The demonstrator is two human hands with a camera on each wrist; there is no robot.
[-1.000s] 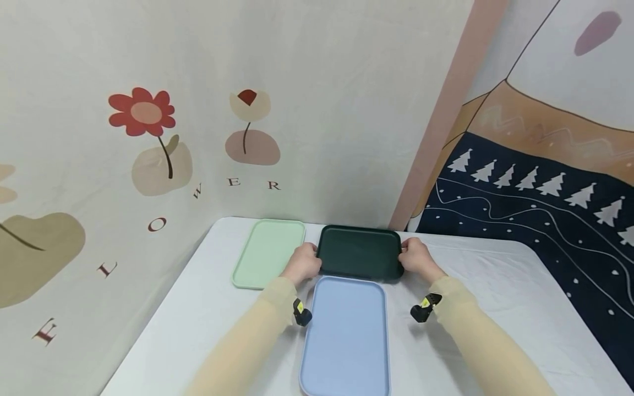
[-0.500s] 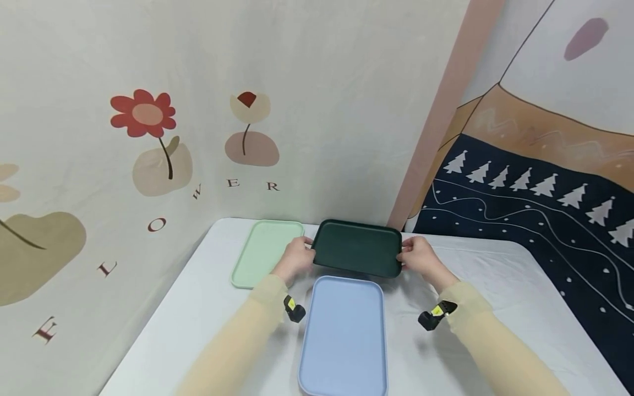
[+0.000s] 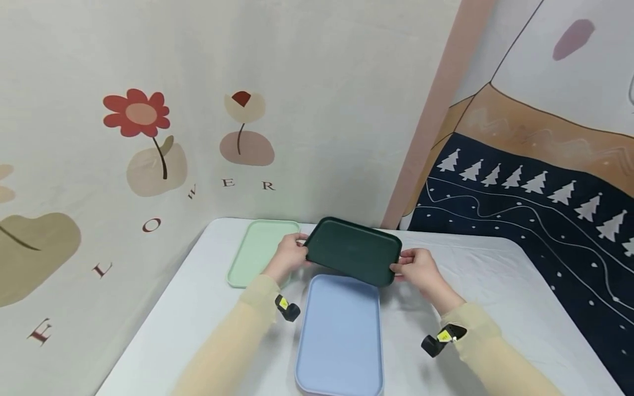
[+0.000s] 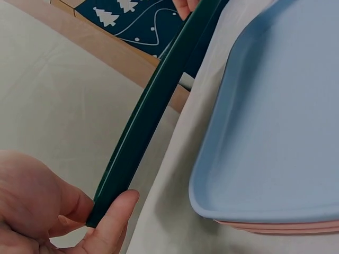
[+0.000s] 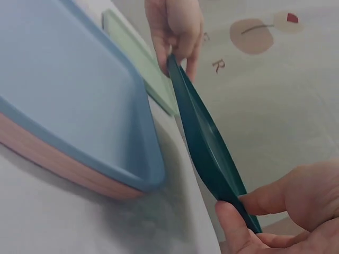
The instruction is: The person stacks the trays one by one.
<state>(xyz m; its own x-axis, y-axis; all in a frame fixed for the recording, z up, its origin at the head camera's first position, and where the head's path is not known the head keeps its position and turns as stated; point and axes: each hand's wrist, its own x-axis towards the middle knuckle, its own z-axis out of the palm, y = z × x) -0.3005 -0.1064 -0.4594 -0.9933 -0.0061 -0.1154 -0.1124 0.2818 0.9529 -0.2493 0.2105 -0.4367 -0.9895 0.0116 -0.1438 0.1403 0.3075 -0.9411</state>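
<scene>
A dark green tray point(image 3: 354, 250) is held off the table between two hands, tilted with its right end lower in the head view. My left hand point(image 3: 288, 256) pinches its left end; in the left wrist view the thumb point(image 4: 121, 209) lies on one side of the rim and fingers on the other. At the other end my right hand point(image 3: 418, 269) grips the right edge between thumb and fingers. Below and nearer lies a blue tray point(image 3: 340, 335), whose far edge the green tray partly covers in the head view. Pink trays point(image 4: 286, 227) show stacked under the blue one.
A light green tray point(image 3: 262, 247) lies at the table's back left, partly behind the left hand. The white-covered table point(image 3: 475, 275) meets a fabric wall printed with flowers point(image 3: 136, 113). A dark cloth with tree prints point(image 3: 515, 209) hangs at the right.
The dark green tray has risen off the table and tilted, its right end coming nearer. Both hands have moved with it, slightly left at the left hand. The blue and light green trays stay put.
</scene>
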